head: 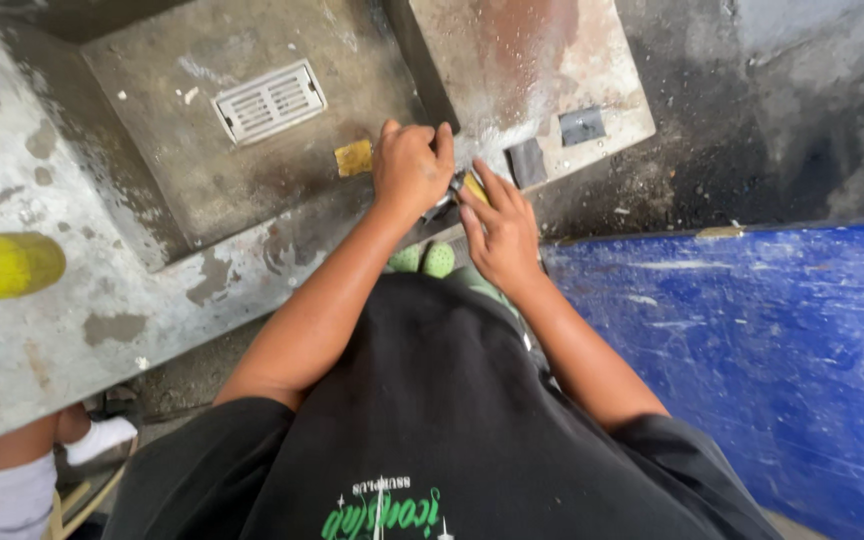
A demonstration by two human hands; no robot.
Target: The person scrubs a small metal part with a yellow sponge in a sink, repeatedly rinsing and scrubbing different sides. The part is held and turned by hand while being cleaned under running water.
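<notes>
- Part (449,196), small, dark and metallic, sits between the two hands at the near edge of the steel bench (72,330); most of it is hidden, so its shape cannot be told.
- Left hand (410,165): fingers curled tight over the part, knuckles up, pressing it toward the bench edge.
- Right hand (500,232): fingers narrowed into a pinch on a small yellow pad (476,188), which touches the part.
- Risk: the grip is small and the bench looks wet and slick, so the part could slip from the fingers and drop over the edge toward the green shoes (424,259) below (the pad would likely go with it).
- Risk: fingertips lie right at the rubbing point; a slip of the pad could scrape skin on a metal edge.
- Bench: grey sheet steel, scuffed and blotched, with a sunken tray holding a slotted drain grate (269,100).
- Loose pieces: a yellow square (354,157) just beside the left hand, and two dark grey squares (526,162) near the right, flat and matte.
- Bottle (4,265): yellow, glossy, lying at the far left.
- Blue panel (752,340): scratched, painted, on the right.
</notes>
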